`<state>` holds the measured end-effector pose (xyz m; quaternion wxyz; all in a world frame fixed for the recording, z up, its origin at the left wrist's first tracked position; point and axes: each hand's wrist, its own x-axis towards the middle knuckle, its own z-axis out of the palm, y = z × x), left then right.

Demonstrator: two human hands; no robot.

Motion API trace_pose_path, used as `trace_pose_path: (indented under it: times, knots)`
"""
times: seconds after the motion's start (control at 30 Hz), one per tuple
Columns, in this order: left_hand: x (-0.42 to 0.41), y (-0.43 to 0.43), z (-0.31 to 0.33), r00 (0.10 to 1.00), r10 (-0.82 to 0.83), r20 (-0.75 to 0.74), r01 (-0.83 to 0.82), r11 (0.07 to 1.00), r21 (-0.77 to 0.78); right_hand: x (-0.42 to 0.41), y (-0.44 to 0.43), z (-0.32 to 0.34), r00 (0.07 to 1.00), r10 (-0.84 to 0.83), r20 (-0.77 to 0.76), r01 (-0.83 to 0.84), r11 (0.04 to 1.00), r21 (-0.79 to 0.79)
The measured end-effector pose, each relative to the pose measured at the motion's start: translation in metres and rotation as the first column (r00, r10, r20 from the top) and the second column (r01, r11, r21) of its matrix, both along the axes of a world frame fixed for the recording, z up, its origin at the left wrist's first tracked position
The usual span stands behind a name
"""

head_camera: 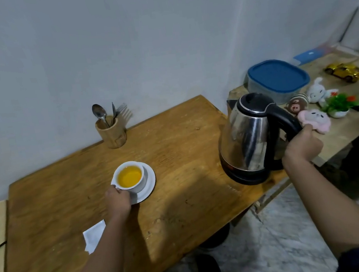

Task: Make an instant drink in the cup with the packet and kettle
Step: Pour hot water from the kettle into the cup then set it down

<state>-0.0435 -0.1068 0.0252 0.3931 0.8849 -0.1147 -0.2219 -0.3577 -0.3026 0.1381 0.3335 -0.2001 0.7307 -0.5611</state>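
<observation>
Now R hand (302, 147) grips kettle (249, 139) handle; L hand (118, 201) steadies cup (130, 177).

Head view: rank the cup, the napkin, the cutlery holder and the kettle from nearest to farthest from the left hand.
From the left hand:
1. Cup, touching the hand, on its saucer.
2. Napkin, just below it, near the table's front edge.
3. Cutlery holder, at the back by the wall.
4. Kettle, far to the right, held by the right hand.
</observation>
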Motion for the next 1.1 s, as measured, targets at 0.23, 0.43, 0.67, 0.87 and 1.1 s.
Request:
trace_pose_path:
  times: [0.23, 0.43, 0.67, 0.87, 1.1]
  knots:
    - [0.0, 0.002, 0.001, 0.999, -0.034, 0.02, 0.034, 0.999, 0.023, -0.018, -0.003, -0.009, 0.998, 0.006, 0.07, -0.003, 0.999, -0.049]
    - [0.001, 0.003, 0.0, 0.999, -0.044, 0.011, 0.044, 0.999, 0.0, -0.026, -0.002, -0.02, 0.998, 0.026, 0.055, -0.021, 0.996, -0.081]
    - [0.001, 0.005, -0.001, 0.998, -0.056, 0.009, 0.056, 0.998, -0.023, -0.041, 0.004, -0.036, 0.999, 0.04, 0.032, -0.039, 0.998, -0.04]
    - [0.001, 0.004, 0.002, 0.998, -0.065, -0.016, 0.065, 0.998, -0.011, -0.04, 0.015, -0.036, 0.985, 0.113, -0.131, -0.121, 0.991, -0.053]
    - [0.003, 0.007, 0.004, 0.995, -0.094, -0.023, 0.095, 0.996, 0.004, -0.041, 0.026, -0.046, 0.766, 0.226, -0.602, -0.387, 0.91, -0.15]
